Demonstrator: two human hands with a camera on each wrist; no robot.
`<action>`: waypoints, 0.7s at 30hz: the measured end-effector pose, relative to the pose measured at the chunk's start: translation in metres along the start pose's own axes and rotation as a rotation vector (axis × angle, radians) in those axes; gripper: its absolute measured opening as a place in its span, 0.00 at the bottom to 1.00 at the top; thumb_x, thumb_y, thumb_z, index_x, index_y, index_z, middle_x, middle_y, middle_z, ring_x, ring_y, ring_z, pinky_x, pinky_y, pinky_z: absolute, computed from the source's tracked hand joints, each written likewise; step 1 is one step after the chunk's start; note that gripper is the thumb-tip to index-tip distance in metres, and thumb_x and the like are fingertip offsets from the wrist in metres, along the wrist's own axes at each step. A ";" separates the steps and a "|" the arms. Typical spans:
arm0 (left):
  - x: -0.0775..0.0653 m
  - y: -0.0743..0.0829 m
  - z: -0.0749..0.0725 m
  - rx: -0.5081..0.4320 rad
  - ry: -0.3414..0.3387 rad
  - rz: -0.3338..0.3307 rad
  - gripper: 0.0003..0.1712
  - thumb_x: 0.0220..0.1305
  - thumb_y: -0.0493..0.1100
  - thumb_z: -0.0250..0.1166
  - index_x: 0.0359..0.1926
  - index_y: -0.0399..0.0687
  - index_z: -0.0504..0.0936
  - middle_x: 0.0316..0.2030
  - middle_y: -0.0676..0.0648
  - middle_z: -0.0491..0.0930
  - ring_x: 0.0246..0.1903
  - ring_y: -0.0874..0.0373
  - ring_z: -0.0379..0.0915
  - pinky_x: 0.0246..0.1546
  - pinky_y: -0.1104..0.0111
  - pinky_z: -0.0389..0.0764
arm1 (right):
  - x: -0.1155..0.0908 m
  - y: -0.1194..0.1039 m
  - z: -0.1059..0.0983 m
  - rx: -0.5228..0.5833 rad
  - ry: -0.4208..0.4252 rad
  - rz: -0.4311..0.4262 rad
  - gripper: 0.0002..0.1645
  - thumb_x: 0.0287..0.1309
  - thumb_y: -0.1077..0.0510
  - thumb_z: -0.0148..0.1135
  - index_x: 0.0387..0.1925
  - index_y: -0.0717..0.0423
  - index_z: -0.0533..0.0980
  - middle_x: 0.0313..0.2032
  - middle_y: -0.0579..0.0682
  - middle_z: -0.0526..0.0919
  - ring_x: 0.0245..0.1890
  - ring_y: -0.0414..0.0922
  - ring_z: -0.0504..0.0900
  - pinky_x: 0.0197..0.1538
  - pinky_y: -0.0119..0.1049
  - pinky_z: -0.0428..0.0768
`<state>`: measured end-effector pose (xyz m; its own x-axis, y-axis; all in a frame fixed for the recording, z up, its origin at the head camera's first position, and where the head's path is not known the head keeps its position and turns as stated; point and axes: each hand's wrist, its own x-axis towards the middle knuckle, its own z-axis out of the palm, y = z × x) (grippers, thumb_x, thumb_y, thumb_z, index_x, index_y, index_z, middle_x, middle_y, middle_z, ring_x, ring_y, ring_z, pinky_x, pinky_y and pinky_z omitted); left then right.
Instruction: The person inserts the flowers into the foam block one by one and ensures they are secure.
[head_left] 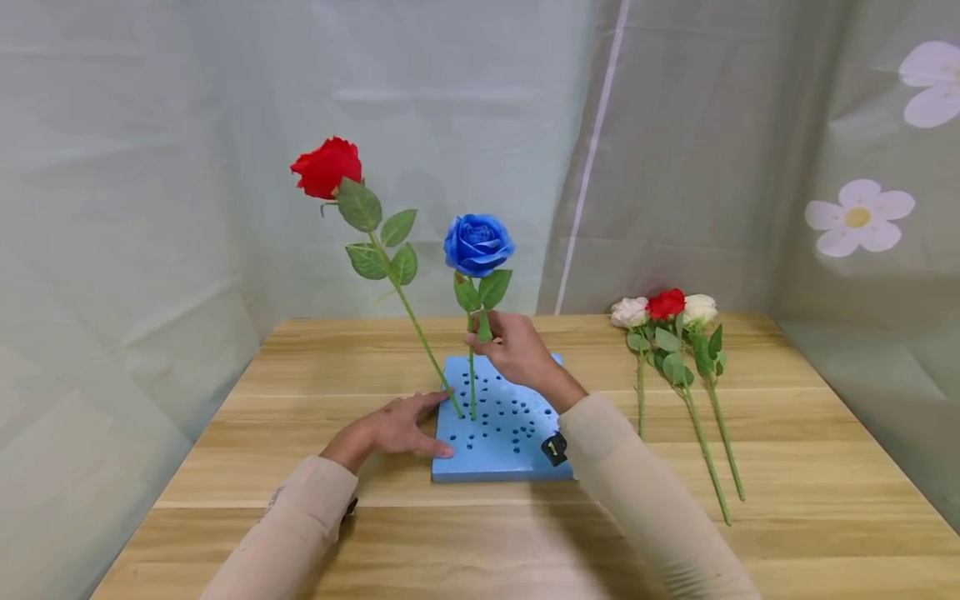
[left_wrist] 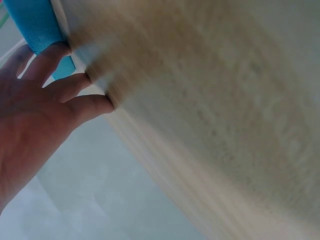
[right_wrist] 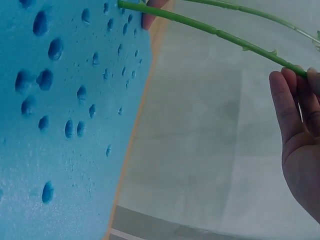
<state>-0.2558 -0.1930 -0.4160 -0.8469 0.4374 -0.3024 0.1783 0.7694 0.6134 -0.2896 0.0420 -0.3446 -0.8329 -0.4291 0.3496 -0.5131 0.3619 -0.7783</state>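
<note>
A blue rose (head_left: 478,245) stands upright over the blue foam block (head_left: 487,462), its stem end at one of the block's holes. Just under the leaves, my right hand (head_left: 517,346) pinches its green stem (right_wrist: 250,46) between thumb and fingertips. A red rose (head_left: 327,168) leans to the left, its stem reaching down to the block close beside the blue rose's. My left hand (head_left: 401,427) is spread at the block's left edge, thumb and index finger touching it. In the left wrist view, the other fingers (left_wrist: 90,107) of that hand reach the table beside the block.
Two white roses (head_left: 628,312) and a second red rose (head_left: 666,304) lie on the wooden table (head_left: 360,550) at the right, stems toward me. Many small holes dot the block. A pale curtain (head_left: 450,100) hangs behind the table.
</note>
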 end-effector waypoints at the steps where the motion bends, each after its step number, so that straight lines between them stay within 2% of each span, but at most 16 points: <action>1: -0.001 0.000 0.000 0.001 0.002 -0.001 0.59 0.52 0.65 0.75 0.78 0.51 0.57 0.75 0.39 0.57 0.73 0.40 0.51 0.69 0.43 0.58 | 0.000 -0.001 0.000 -0.001 -0.002 -0.004 0.04 0.69 0.60 0.61 0.40 0.58 0.78 0.39 0.56 0.86 0.38 0.45 0.85 0.37 0.35 0.82; 10: -0.001 -0.001 0.000 -0.002 0.005 -0.012 0.60 0.51 0.66 0.75 0.78 0.52 0.57 0.75 0.40 0.57 0.74 0.42 0.50 0.70 0.45 0.56 | -0.007 0.001 -0.001 -0.034 0.035 0.047 0.09 0.67 0.57 0.64 0.42 0.58 0.83 0.38 0.49 0.87 0.38 0.43 0.84 0.41 0.38 0.82; 14: -0.001 0.001 0.000 -0.002 0.008 -0.036 0.60 0.49 0.67 0.75 0.78 0.55 0.58 0.75 0.41 0.57 0.74 0.41 0.49 0.70 0.44 0.55 | -0.016 0.005 -0.004 -0.041 0.032 0.069 0.14 0.67 0.55 0.65 0.49 0.58 0.83 0.43 0.49 0.87 0.42 0.44 0.85 0.45 0.40 0.83; 21: -0.002 0.000 0.000 0.012 0.011 -0.032 0.59 0.51 0.66 0.75 0.78 0.55 0.57 0.75 0.39 0.56 0.74 0.40 0.49 0.70 0.43 0.54 | -0.030 0.016 -0.010 -0.061 0.009 0.073 0.20 0.67 0.53 0.64 0.54 0.61 0.81 0.47 0.53 0.87 0.45 0.47 0.84 0.47 0.41 0.83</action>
<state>-0.2540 -0.1932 -0.4155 -0.8578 0.4074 -0.3134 0.1569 0.7882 0.5950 -0.2751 0.0695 -0.3624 -0.8702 -0.3927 0.2976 -0.4623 0.4415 -0.7690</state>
